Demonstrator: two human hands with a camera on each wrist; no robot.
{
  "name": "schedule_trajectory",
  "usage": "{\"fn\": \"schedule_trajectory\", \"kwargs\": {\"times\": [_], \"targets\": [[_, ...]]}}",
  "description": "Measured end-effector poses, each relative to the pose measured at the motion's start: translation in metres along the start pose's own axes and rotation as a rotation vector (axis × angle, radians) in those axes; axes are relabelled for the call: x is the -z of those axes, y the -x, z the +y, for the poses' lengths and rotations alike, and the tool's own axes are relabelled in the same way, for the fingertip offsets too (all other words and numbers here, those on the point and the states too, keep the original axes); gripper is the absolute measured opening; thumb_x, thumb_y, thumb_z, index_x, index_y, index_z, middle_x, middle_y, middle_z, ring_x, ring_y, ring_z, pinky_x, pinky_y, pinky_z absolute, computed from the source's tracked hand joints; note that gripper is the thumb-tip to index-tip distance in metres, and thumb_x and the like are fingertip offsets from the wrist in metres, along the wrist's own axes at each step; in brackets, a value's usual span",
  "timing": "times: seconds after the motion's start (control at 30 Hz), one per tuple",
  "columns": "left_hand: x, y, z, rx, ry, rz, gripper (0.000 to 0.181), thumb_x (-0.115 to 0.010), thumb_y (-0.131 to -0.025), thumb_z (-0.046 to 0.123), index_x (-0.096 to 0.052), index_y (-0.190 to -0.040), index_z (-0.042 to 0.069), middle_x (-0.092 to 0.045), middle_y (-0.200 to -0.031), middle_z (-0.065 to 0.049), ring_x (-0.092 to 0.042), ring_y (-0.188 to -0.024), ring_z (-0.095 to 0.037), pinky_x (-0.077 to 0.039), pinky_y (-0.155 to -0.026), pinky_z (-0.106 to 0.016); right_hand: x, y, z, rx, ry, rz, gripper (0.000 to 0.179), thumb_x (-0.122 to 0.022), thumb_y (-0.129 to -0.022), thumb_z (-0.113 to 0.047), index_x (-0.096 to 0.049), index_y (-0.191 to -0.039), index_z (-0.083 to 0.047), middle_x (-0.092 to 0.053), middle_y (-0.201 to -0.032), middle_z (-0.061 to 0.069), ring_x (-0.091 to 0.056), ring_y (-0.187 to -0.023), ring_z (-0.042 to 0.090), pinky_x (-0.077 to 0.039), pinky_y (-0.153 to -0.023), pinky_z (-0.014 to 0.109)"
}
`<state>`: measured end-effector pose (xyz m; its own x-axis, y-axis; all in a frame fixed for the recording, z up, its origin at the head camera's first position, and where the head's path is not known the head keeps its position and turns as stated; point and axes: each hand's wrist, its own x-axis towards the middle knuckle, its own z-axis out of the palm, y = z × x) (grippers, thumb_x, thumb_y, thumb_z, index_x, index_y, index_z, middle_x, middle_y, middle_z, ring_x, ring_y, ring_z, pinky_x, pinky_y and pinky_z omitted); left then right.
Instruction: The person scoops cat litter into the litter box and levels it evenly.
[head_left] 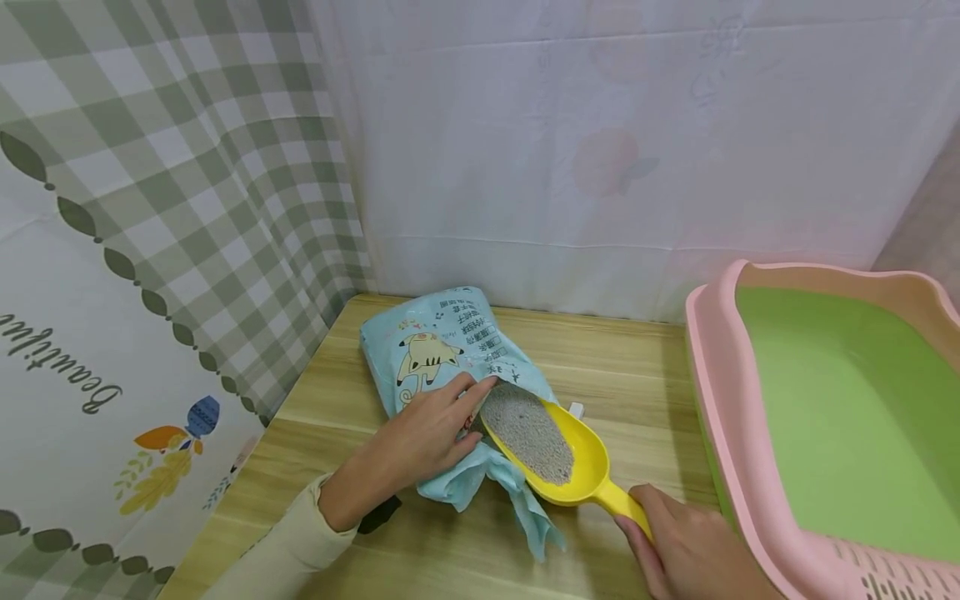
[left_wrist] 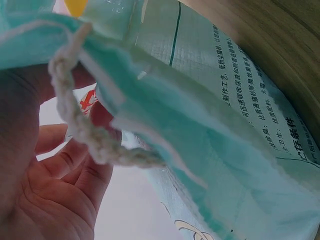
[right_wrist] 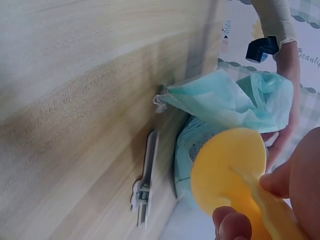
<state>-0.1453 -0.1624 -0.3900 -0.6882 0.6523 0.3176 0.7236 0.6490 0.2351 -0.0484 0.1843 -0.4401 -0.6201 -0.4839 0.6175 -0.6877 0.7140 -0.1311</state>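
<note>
A light-blue bag of cat litter (head_left: 427, 333) lies on the wooden table, its torn mouth facing the right front. My left hand (head_left: 431, 421) holds the bag's upper edge at the mouth; in the left wrist view the curved fingers (left_wrist: 65, 170) are beside the blue film and a braided white string (left_wrist: 90, 135). My right hand (head_left: 693, 542) grips the handle of a yellow scoop (head_left: 588, 454). Grey litter (head_left: 528, 433) fills much of the scoop's bowl, whose front end is inside the bag's mouth. The right wrist view shows the scoop's underside, with more litter visible in the bag.
A pink-rimmed litter box (head_left: 720, 375) with a green inside stands at the right. A small slim knife-like tool (right_wrist: 146, 177) lies on the table (head_left: 622, 350) beside the bag. Checked cloth (head_left: 247, 142) hangs at the left, white cloth (head_left: 622, 150) behind.
</note>
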Motion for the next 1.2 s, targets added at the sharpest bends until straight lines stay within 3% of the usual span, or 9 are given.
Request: {"fn": "schedule_trajectory", "kwargs": {"times": [0.43, 0.87, 1.2], "targets": [[-0.003, 0.0, 0.0, 0.005, -0.011, -0.028, 0.073, -0.089, -0.09, 0.008, -0.055, -0.153, -0.007, -0.062, -0.115, -0.008, -0.056, -0.07, -0.007, -0.047, -0.058, -0.02, 0.012, 0.012, -0.002, -0.037, -0.008, -0.015, 0.054, -0.032, -0.118, -0.053, -0.063, -0.102, -0.012, -0.045, -0.076, -0.022, -0.027, -0.062, -0.01, -0.026, -0.046, 0.014], [-0.004, -0.001, -0.001, -0.024, -0.023, -0.014, 0.073, -0.089, -0.09, 0.007, -0.055, -0.153, -0.007, -0.063, -0.116, -0.009, -0.058, -0.072, -0.009, -0.05, -0.061, -0.022, 0.028, 0.019, 0.0, -0.017, 0.036, 0.0, 0.052, -0.031, -0.118, -0.054, -0.061, -0.102, -0.014, -0.04, -0.074, -0.024, -0.025, -0.061, -0.012, -0.022, -0.047, 0.011], [-0.005, -0.002, -0.001, -0.025, -0.02, -0.006, 0.073, -0.089, -0.09, 0.006, -0.055, -0.153, -0.007, -0.064, -0.112, -0.008, -0.06, -0.072, -0.009, -0.05, -0.061, -0.022, 0.04, 0.025, -0.002, -0.055, 0.101, 0.053, 0.058, -0.032, -0.118, -0.058, -0.063, -0.1, -0.012, -0.045, -0.075, -0.02, -0.028, -0.059, -0.01, -0.028, -0.045, 0.016]]}}
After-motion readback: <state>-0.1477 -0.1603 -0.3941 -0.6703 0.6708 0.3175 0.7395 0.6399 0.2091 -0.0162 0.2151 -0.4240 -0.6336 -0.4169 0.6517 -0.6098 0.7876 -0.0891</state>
